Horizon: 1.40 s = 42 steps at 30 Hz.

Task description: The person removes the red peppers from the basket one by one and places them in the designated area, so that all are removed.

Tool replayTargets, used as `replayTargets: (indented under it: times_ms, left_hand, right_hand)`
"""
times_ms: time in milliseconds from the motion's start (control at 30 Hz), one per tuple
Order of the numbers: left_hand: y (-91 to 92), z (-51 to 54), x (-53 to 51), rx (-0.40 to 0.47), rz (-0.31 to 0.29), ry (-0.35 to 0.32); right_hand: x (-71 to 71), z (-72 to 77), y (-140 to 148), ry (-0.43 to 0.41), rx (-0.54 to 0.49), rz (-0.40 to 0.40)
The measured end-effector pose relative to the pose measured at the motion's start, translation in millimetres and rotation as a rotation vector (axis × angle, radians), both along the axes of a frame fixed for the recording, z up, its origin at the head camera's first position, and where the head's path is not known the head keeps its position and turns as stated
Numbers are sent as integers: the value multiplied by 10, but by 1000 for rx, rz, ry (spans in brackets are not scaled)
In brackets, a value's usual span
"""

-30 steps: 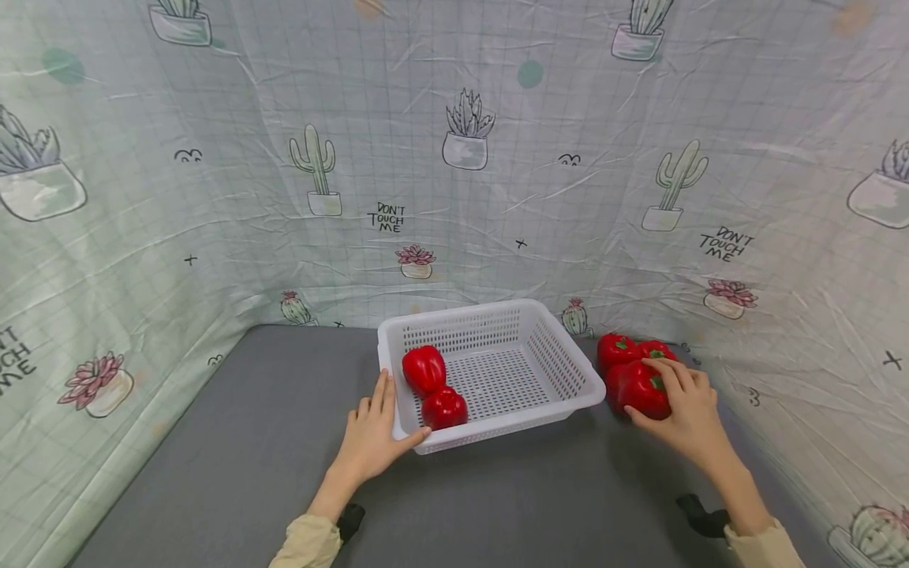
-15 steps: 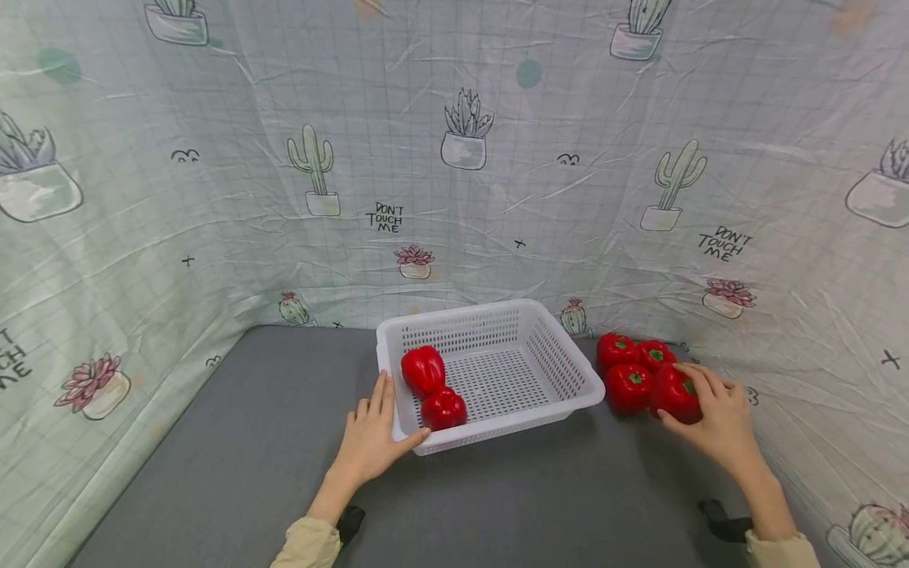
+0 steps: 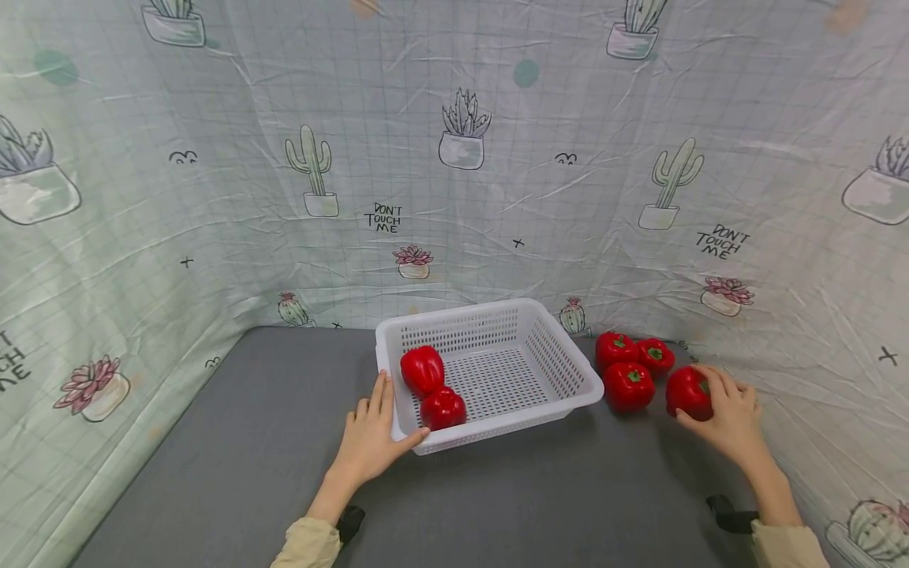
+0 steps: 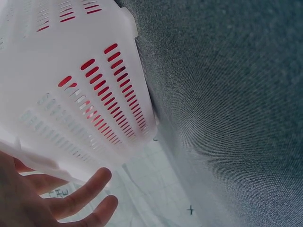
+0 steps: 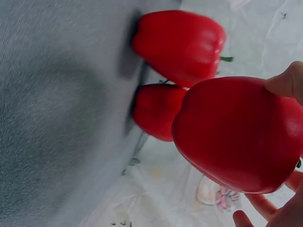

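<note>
Holding the near left corner of a white perforated basket point(image 3: 490, 314), my left hand point(image 3: 369, 442) has its thumb on the front rim and straight fingers along the left side. Its fingers point(image 4: 78, 198) show beside the basket wall point(image 4: 57, 61) in the left wrist view. Two red bell peppers point(image 3: 423, 371) lie at the basket's left end. At the right, my right hand point(image 3: 731, 414) grips another red pepper point(image 3: 687, 393) between thumb and fingers. In the right wrist view that pepper point(image 5: 236, 135) hides part of the ones behind.
Three red peppers point(image 3: 629, 386) stand close together on the grey table point(image 3: 525, 497), between the basket and my right hand. A cactus-print cloth point(image 3: 525, 189) hangs behind the table and along both sides.
My right hand has moved right with its pepper, away from the other three, and a gap now separates them. My left hand and the basket have stayed in place.
</note>
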<state>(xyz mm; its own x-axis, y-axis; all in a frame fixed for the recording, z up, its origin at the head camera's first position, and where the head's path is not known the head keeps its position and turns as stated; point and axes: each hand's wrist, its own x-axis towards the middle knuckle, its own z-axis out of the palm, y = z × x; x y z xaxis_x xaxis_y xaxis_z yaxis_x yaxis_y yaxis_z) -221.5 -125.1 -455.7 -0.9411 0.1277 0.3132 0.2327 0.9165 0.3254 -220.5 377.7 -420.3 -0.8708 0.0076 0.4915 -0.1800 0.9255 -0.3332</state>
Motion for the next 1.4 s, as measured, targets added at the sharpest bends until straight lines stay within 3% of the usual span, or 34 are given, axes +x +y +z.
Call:
replayTargets:
  times_ms: [200,533,900,1400]
  left_hand:
    - [-1,12,-2,1,3,-11]
    - [1,21,6,6,-2,-8]
    - [1,25,4,8,-4,0]
    - [2,16,7,10,-5,-6]
  right_hand:
    - [-95,-73,70,-64,20,-38]
    - [-270,-194,180,-124,15,-16]
    - [-357,-271,258,-175,98,66]
    - [-451,-346,274,-275,110,78]
